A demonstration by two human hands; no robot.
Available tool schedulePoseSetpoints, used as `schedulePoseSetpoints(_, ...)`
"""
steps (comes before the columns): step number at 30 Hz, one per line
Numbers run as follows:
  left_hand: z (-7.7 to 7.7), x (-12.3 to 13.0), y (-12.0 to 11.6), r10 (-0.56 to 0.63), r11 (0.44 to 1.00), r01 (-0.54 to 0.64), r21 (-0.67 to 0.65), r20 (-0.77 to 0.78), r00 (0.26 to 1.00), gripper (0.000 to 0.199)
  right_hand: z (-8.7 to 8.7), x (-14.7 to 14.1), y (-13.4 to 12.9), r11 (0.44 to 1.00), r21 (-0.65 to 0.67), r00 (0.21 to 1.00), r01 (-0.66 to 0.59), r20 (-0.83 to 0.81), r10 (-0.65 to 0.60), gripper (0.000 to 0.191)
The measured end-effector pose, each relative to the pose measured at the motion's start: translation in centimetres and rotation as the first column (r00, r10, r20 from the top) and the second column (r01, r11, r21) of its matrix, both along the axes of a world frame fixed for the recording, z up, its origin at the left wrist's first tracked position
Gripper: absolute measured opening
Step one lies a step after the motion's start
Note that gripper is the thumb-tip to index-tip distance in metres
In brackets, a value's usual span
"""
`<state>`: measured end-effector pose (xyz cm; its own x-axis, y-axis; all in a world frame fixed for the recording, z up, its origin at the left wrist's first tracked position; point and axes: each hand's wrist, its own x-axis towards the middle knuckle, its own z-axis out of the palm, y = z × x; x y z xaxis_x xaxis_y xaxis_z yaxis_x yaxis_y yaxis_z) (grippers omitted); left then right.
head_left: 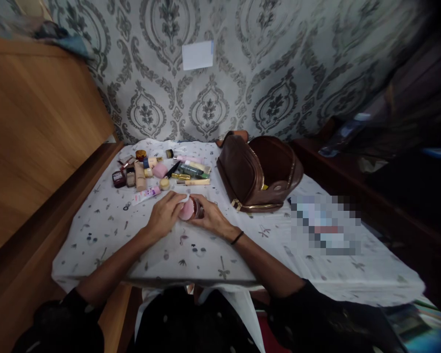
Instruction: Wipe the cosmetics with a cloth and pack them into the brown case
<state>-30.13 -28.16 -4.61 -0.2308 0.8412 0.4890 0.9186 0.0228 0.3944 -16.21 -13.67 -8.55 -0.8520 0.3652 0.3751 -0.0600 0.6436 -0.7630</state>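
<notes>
Near the centre of the frame, grasping round pink container [187, 210] with left hand [164, 215] and right hand [213, 216], partly hidden by fingers [177, 199]; below scattered cosmetics [159, 170], left of open brown handbag [235, 164].

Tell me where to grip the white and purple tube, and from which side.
I'd pinch the white and purple tube across the middle of its long body, coming from the near side. It lies flat along the group's near edge, with bare cloth before it and cosmetics crowded behind.
</notes>
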Motion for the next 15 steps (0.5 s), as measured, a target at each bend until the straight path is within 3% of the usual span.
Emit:
schedulePoseSetpoints(4, -0.6, 0.8, -0.9, -0.051, 0.999, 0.052, 0.003, -0.082, 0.995, 0.028, 0.0, 0.0, 0.0, 0.999, -0.044, 1.0, -0.007, 0.018, 0.008, 0.071)
schedulePoseSetpoints(10, -0.2, 1.0, -1.1, -0.147, 0.988, 0.153, 0.032, -0.132, 0.98, 0.032, 0.3, -0.1, -0.4, 0.996, -0.088, 1.0, -0.021, 0.012, 0.022, 0.069)
schedulePoseSetpoints(15, -0.5, 0.1, -1.9, -0.287, 0.958, 0.273, -0.087, -0.267, 0.92, 0.034, 0.2, 0.0, -0.1, 0.993, -0.113, 1.0, -0.019, 0.023, 0.021, 0.07)
